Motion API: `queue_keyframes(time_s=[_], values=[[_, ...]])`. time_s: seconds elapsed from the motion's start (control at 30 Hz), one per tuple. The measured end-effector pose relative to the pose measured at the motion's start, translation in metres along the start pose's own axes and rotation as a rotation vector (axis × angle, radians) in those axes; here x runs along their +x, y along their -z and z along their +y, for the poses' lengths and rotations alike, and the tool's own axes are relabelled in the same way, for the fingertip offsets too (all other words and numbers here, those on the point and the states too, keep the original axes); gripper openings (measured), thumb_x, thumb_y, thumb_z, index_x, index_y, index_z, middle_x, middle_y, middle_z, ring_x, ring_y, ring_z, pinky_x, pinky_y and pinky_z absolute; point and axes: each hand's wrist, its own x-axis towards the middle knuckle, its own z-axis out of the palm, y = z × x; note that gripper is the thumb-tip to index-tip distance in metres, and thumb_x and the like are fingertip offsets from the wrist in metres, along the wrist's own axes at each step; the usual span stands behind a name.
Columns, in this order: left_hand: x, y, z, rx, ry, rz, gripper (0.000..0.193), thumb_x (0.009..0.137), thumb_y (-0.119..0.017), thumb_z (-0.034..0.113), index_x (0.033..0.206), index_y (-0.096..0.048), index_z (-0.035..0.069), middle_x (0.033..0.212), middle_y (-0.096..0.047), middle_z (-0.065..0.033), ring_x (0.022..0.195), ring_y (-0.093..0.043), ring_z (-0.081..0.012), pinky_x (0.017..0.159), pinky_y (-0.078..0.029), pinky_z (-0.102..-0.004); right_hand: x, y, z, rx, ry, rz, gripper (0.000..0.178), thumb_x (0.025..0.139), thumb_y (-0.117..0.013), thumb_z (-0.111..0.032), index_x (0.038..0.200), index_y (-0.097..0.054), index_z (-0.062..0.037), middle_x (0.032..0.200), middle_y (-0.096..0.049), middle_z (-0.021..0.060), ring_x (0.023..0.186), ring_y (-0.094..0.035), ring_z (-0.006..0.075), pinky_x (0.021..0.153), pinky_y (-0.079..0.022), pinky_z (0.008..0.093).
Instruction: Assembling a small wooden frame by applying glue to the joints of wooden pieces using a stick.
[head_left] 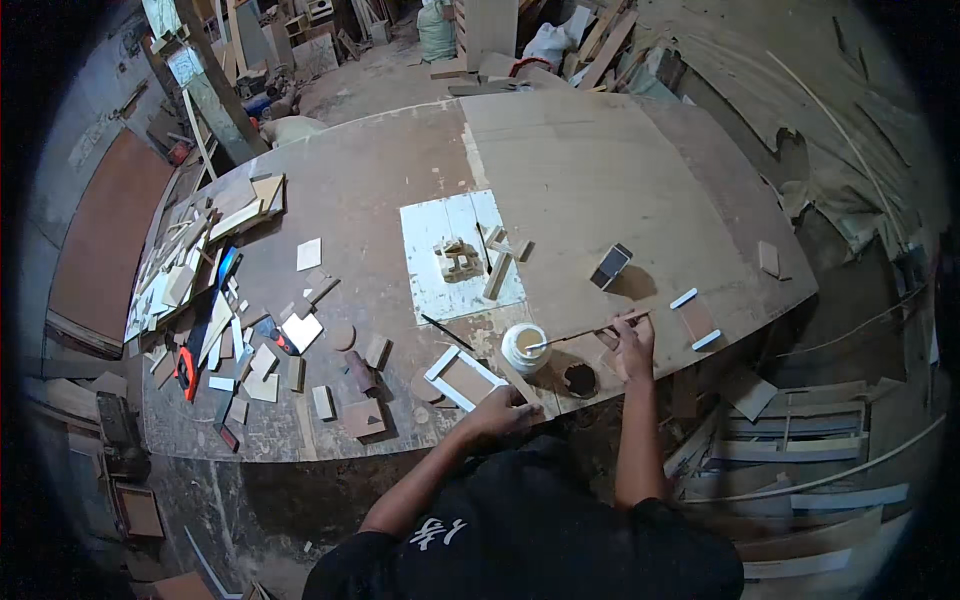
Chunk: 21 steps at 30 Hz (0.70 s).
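Both forearms come up from the near edge of the worktop [600, 170], bare below short black sleeves. The right arm runs almost straight up, and the right hand [630, 340] is closed on the handle end of a thin brush [580, 335]. The brush lies nearly level, its tip reaching left into the open mouth of a small white jar [524, 347] that stands just left of the hand. The left forearm angles in from the near left, elbow bent, and the left hand [500, 410] is curled knuckles-up on a wooden strip [518, 378] at the near edge, just below the jar; whether it grips or only presses I cannot tell. Just left of that hand lies a brown panel [462, 379] with pale edging. Farther off, a white sheet [455, 255] carries small wooden blocks, and offcuts litter the left side.
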Motion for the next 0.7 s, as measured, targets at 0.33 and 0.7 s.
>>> queue_keyframes(time_s=[0.33, 0.7], values=[[0.0019, 0.0002, -0.0062, 0.062, -0.048, 0.005, 0.039, 0.084, -0.061, 0.03, 0.092, -0.062, -0.009, 0.082, -0.066, -0.0166, 0.074, -0.061, -0.0207, 0.067, -0.047, -0.0352, 0.0015, 0.001, 0.0016, -0.047, 0.049, 0.074, 0.029, 0.084, -0.061, -0.012, 0.103, -0.041, -0.0059, 0.099, -0.047, 0.0067, 0.092, -0.057, 0.0195, 0.074, -0.058, 0.0397], [0.0006, 0.0006, -0.0044, 0.123, -0.019, -0.022, 0.039, 0.084, -0.062, 0.029, 0.095, -0.062, -0.008, 0.088, -0.066, -0.0187, 0.081, -0.062, -0.0241, 0.074, -0.048, -0.0359, -0.0024, -0.003, 0.0011, -0.123, 0.101, 0.049, 0.024, 0.084, -0.062, -0.009, 0.097, -0.042, -0.0104, 0.093, -0.05, 0.0029, 0.083, -0.058, 0.0152, 0.069, -0.057, 0.0356]])
